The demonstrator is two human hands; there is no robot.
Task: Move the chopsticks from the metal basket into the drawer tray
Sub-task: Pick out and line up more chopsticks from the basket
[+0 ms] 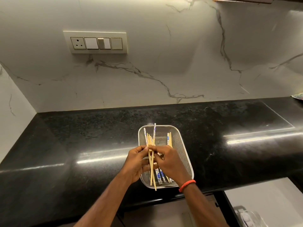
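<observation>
A rectangular metal mesh basket sits on the black countertop near its front edge. Several chopsticks, wooden with blue-and-white patterned ends, lie inside it. My left hand holds a bundle of chopsticks upright over the basket's left half, their tips reaching past its near rim. My right hand, with an orange band on the wrist, pinches the same bundle from the right. At the lower right an open drawer shows a pale inside; the tray in it is blurred at the frame's corner.
The glossy black countertop runs left to right against a marble wall with a switch panel. A patterned cloth peeks in at the far right edge. Dark cabinet fronts lie below the counter.
</observation>
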